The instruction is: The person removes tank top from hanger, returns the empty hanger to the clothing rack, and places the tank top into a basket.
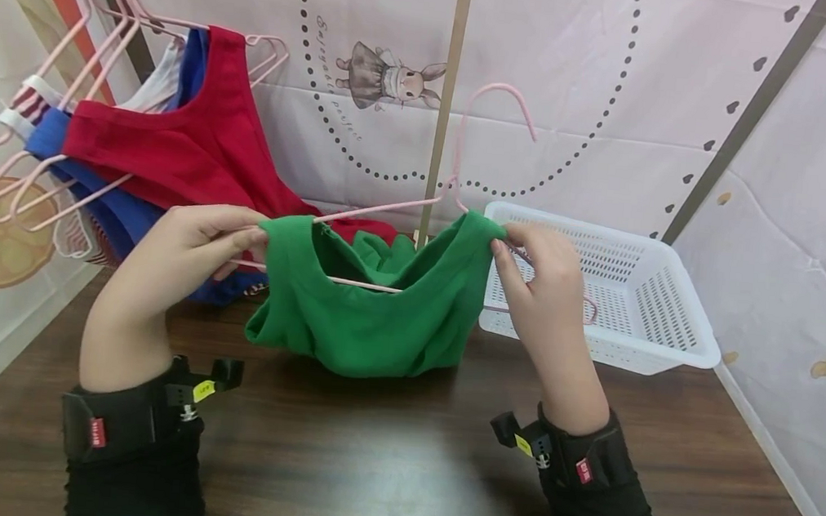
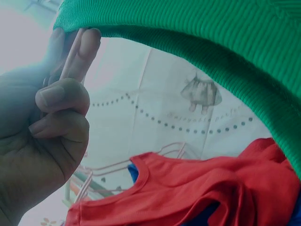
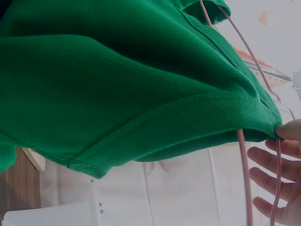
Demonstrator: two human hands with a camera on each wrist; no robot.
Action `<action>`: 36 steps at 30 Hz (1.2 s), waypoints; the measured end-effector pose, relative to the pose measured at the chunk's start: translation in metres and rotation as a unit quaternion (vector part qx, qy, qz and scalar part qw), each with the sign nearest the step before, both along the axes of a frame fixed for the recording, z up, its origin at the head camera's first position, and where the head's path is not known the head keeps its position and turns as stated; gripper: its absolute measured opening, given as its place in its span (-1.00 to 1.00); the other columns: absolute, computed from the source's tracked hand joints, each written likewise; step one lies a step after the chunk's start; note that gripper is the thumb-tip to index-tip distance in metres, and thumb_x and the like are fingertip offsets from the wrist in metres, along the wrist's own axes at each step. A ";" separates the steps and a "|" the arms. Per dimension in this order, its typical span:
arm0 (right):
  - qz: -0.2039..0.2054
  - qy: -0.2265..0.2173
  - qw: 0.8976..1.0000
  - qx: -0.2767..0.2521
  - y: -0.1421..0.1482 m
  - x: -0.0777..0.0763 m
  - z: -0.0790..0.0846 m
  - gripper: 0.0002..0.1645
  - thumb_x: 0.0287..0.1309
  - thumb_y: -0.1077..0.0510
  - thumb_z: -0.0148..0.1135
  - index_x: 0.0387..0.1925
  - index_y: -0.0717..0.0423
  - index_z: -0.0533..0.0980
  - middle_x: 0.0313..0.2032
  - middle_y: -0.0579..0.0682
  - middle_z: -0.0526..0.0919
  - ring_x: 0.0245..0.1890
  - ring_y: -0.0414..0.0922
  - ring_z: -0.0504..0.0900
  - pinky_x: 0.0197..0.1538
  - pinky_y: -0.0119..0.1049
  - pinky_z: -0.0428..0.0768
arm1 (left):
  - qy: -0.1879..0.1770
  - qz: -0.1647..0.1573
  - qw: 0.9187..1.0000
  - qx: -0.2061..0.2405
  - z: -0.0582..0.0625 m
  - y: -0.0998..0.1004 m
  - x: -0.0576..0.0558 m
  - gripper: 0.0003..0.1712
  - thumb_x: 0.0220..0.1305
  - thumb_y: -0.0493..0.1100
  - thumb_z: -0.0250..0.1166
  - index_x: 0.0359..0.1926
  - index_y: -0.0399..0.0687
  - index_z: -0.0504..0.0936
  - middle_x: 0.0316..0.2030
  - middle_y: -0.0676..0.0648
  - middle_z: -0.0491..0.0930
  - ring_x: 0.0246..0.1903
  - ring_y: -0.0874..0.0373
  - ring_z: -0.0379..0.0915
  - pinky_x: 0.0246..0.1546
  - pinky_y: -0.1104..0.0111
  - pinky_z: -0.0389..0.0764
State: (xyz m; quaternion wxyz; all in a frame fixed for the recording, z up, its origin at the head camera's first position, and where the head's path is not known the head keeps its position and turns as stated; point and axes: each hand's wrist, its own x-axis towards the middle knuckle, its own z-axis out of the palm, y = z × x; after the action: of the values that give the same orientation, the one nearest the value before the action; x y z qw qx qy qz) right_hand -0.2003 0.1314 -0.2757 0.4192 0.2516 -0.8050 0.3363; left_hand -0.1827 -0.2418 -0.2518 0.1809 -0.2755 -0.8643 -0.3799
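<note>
A green ribbed tank top (image 1: 370, 328) hangs over a pink hanger (image 1: 459, 155), its neckline toward me. The hook stands up above the neckline, and the bottom bar crosses the neck opening. My left hand (image 1: 196, 251) pinches the left shoulder strap together with the hanger's end; in the left wrist view the pink bar runs between the fingers (image 2: 87, 47). With thumb and forefinger my right hand (image 1: 547, 278) pinches the other shoulder strap at its edge. The right wrist view shows the hanger's end coming out of the armhole beside that hand (image 3: 282, 174).
On the left, red (image 1: 173, 139), blue (image 1: 48, 132) and white-and-striped tops hang on pink hangers. A white perforated basket (image 1: 673, 314) stands behind my right hand with a piece of pink hanger showing in it. The dark wooden table (image 1: 394, 469) lies beneath, with printed cloth walls around.
</note>
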 end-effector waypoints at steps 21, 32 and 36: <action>0.010 -0.094 0.994 -0.055 -0.006 0.006 0.002 -0.84 0.32 0.27 0.19 -0.14 0.31 0.55 -0.37 0.07 0.62 -0.36 -0.11 0.49 -0.24 -0.28 0.47 | -0.066 0.081 0.995 0.000 0.004 0.017 -0.001 -0.65 0.39 -0.06 0.21 0.15 0.04 0.58 -0.01 -0.06 0.61 -0.09 0.09 0.49 -0.19 0.57 0.46; 0.035 -0.085 0.993 -0.072 -0.005 0.007 0.002 -0.87 0.28 0.29 0.23 -0.18 0.30 0.59 -0.38 0.05 0.63 -0.36 -0.17 0.48 -0.24 -0.36 0.45 | 0.040 0.011 0.998 -0.056 0.005 0.029 -0.002 -0.51 0.22 -0.28 0.37 0.18 0.05 0.61 0.00 0.00 0.64 -0.06 0.18 0.49 -0.09 0.60 0.43; 0.032 -0.086 0.993 -0.077 -0.003 0.005 0.001 -0.85 0.27 0.30 0.23 -0.17 0.32 0.59 -0.34 0.07 0.66 -0.31 -0.15 0.55 -0.16 -0.31 0.51 | 0.063 0.009 0.997 -0.040 0.002 0.027 -0.004 -0.57 0.19 -0.37 0.36 0.10 -0.04 0.66 -0.13 0.01 0.67 -0.30 0.28 0.44 -0.27 0.58 0.47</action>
State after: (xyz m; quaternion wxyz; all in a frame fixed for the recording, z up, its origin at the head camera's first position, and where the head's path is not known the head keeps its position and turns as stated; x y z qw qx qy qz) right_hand -0.1953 0.1281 -0.2744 0.3556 0.2142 -0.8015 0.4304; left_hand -0.1862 -0.2144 -0.2496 0.2277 -0.2983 -0.8678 -0.3256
